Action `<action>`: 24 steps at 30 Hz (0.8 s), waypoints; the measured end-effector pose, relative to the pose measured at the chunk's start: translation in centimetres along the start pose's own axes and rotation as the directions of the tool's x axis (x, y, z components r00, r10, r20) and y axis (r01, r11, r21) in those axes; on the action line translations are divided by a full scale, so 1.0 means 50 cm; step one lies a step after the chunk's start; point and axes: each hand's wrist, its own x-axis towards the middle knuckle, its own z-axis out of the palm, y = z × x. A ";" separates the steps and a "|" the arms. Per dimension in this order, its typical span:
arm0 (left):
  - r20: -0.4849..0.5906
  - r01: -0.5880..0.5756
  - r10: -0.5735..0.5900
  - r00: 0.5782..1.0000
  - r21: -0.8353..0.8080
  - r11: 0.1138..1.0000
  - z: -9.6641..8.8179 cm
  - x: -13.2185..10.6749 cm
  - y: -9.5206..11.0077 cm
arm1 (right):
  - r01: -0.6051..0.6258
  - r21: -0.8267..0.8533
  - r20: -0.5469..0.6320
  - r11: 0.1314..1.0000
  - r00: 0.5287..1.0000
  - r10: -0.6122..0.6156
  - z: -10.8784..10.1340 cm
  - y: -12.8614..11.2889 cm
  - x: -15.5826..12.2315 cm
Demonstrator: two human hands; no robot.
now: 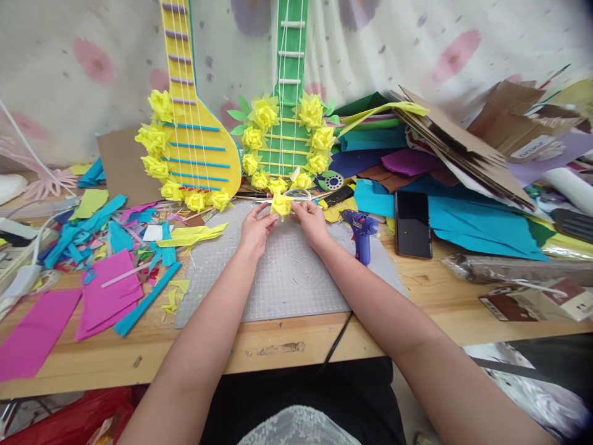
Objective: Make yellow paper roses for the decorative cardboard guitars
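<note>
Both hands meet above the grey cutting mat [282, 281], and a yellow paper flower [280, 205] sits right between them! The left hand [256, 230] has thumb and fingertips clamped on the flower's left edge; opposite, the right hand [314, 222] pinches at the right edge, thumb and forefinger together. Does the flower touch the mat? Can't tell from here — the view doesn't settle it.

Just beyond stands the green guitar [291, 105], yellow blossoms [266, 113] curving down its sides and along its bottom. Beside it, over to the left, the yellow guitar [208, 137] leans upright with blossoms of its own.

Right of the hands, a blue glue gun [364, 232] rests on the mat, and farther right a dark-screened phone [414, 224] lies by turquoise sheets [477, 228]. Swing left — pink sheets [113, 300], a blue strip [149, 299] and colourful scraps [121, 235] crowd the wooden table [194, 352].
</note>
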 end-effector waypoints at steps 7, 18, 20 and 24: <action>-0.091 -0.022 0.009 0.996 -0.143 0.990 -0.007 0.010 0.006 | -0.049 -0.395 0.043 0.917 0.996 0.072 -0.014 -0.028 -0.008; -0.120 -0.057 0.025 0.993 -0.270 0.961 -0.013 0.019 0.003 | 0.187 -0.557 0.306 0.809 0.952 -0.009 0.000 -0.031 -0.027; -0.106 -0.052 0.024 0.994 -0.271 0.961 -0.013 0.020 0.002 | 0.206 -0.525 0.326 0.826 0.945 -0.028 0.001 -0.032 -0.030; -0.081 -0.035 0.013 0.997 -0.280 0.959 -0.014 0.022 0.002 | 0.181 -0.467 0.327 0.865 0.945 -0.021 0.002 -0.037 -0.037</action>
